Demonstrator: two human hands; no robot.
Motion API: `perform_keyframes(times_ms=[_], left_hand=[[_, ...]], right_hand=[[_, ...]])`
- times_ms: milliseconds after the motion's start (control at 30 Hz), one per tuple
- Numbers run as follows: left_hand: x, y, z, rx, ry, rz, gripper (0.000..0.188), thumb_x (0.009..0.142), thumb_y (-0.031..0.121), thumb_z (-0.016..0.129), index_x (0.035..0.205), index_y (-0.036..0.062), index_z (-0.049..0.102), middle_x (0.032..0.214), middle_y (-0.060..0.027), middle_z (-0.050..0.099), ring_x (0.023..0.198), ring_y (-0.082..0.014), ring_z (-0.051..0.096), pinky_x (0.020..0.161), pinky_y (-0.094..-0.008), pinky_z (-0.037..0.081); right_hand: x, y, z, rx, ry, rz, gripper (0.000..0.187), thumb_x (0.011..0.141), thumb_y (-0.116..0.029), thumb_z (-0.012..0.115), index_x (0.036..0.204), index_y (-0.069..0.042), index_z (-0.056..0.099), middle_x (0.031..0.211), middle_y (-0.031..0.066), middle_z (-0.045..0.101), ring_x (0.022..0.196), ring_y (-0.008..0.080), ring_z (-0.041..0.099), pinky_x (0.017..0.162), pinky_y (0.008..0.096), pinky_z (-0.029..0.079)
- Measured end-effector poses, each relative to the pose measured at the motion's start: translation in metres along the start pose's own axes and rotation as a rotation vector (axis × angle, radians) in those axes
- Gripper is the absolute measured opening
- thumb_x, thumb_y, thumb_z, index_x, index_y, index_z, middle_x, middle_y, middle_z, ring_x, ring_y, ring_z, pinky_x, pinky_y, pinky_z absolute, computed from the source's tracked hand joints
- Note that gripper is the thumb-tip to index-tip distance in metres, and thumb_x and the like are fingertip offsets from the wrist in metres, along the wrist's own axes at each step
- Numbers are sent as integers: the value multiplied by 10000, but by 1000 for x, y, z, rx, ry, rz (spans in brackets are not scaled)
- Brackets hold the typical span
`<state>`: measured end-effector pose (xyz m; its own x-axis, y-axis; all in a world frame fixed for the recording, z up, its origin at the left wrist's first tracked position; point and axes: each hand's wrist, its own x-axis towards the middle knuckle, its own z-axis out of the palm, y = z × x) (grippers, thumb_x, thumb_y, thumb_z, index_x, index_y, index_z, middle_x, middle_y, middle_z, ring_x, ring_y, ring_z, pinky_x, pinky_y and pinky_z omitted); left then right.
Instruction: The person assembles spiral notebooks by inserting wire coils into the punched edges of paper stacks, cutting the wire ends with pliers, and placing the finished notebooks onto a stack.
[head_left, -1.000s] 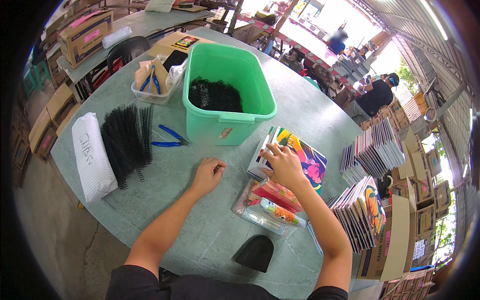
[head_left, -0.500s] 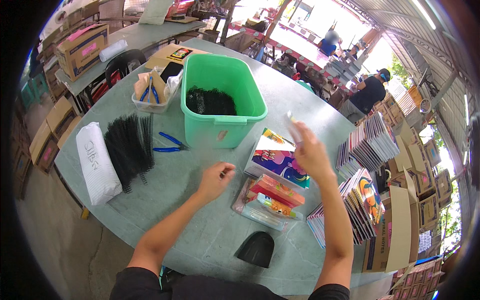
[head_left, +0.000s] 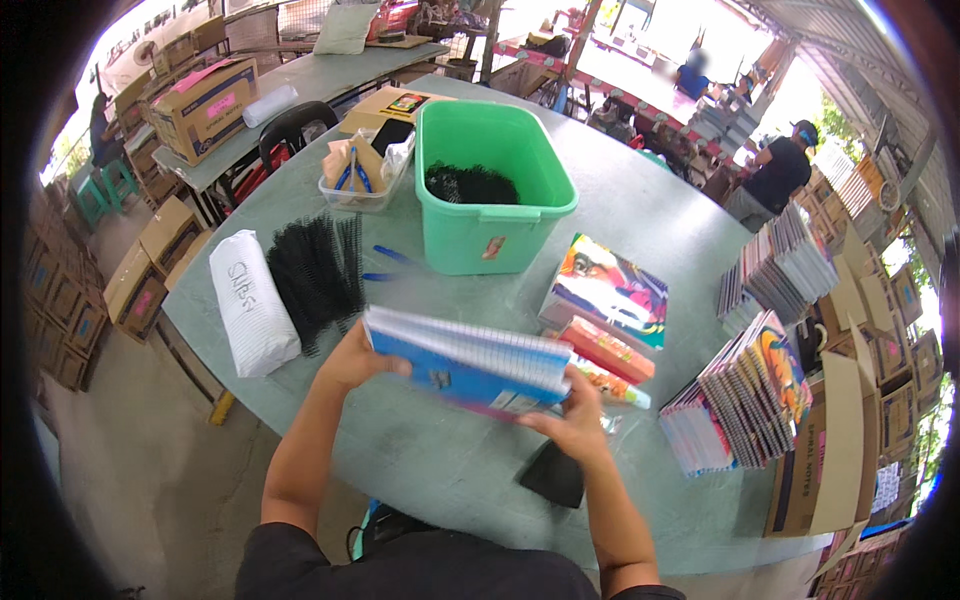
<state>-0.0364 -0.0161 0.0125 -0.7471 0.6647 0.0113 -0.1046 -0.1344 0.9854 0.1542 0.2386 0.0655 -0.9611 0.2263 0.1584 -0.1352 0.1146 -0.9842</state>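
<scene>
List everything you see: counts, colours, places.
Broad table: one, grey-green, centre.
Rectangular plastic bin: one, green, far side.
Spiral coils: many, black, in bin, table's left.
Wrapped package: one, white, table's left.
Clear tub: one, colourless, beside bin.
Blue-handled tools: two, blue, tub, tabletop.
Glossy-covered notebooks: many, multicoloured, table's right.
Small packets: at least two, orange-red, right-centre.
Rounded block: one, black, near edge.
Cardboard boxes: many, brown, around table.
Other people: several, blue or black clothing, background.
Blue-covered notebooks: count unclear, blue, held.
Left hand: one, bare, blue notebooks' left end.
Right hand: one, bare, opposite end.
</scene>
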Motion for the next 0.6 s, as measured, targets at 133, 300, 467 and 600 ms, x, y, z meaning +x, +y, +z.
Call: perform_keyframes(times_ms=[133, 300, 467, 600], left_hand=[[-31, -26, -4, 98, 60, -73, 795, 571, 75, 866, 1254, 7, 465, 1101, -59, 608, 1040, -167, 559, 913, -328, 435], [-43, 15, 8, 182, 199, 352, 678, 601, 145, 859, 1196, 18, 561, 1130, -76, 573, 1025, -174, 542, 895, -330, 442], [-45, 33, -4, 828, -30, 633, 717, 606, 196, 849, 1243, 61, 548, 1139, -96, 526, 1056, -194, 521, 871, -317, 446], [-46, 28, 2, 488, 109, 582, 658, 568, 197, 865, 1148, 44, 595, 1093, -91, 554, 1037, -183, 540, 847, -305, 451]], right_hand=[[-2, 52, 57, 72, 132, 205, 417, 710, -25, 778, 1058, -8, 549, 993, 50, 642, 906, 115, 595, 800, 269, 486], [13, 37, 58, 106, 64, 185, 405, 711, -22, 778, 1045, -9, 549, 937, 44, 650, 857, 114, 604, 779, 265, 495], [7, 41, 63, 153, 108, 76, 653, 646, -22, 821, 1194, -21, 467, 994, 47, 619, 916, 123, 586, 798, 269, 490], [8, 42, 60, 124, 83, -36, 632, 633, -27, 833, 1163, -22, 488, 977, 41, 605, 889, 119, 588, 764, 252, 485]])
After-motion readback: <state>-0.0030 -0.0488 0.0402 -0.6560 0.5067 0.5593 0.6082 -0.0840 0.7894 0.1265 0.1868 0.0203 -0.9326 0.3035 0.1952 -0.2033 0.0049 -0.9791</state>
